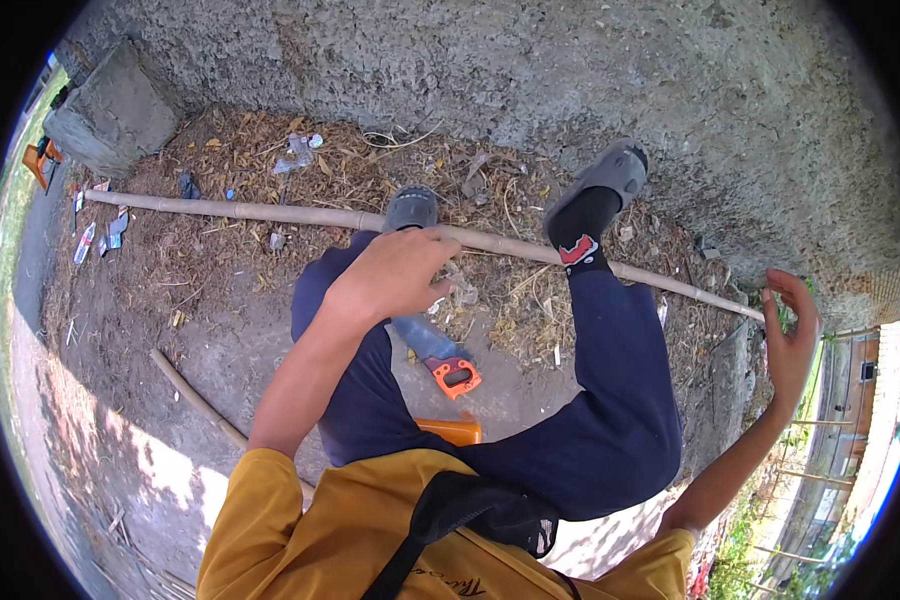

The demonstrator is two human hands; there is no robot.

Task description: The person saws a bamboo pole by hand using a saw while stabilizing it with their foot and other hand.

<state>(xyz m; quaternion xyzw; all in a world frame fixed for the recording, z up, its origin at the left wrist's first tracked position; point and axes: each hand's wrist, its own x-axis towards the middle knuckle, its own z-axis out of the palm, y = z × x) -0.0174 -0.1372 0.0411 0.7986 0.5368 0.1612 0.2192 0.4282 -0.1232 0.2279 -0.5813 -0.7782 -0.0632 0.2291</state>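
Note:
A long bamboo pole (270, 212) stretches across the view over the littered ground. It passes by my left shoe (411, 207) and beneath my right ankle. My left hand (395, 272) hovers at the pole beside that shoe, thumb and fingers apart; whether it touches the pole cannot be made out. Out at the pole's thinner right end, my right hand (794, 325) is raised with loosely curved fingers and holds nothing visible. Between my legs lies a handsaw (455, 373) with an orange and dark handle, part of its blade hidden by my left leg.
A rough grey wall (450, 70) runs along the far side, with a concrete block (115, 110) at its left. Part of an orange seat (452, 430) shows below me. Another stick (200, 400) lies at the left, near a plastic bottle (85, 243) and dry leaves.

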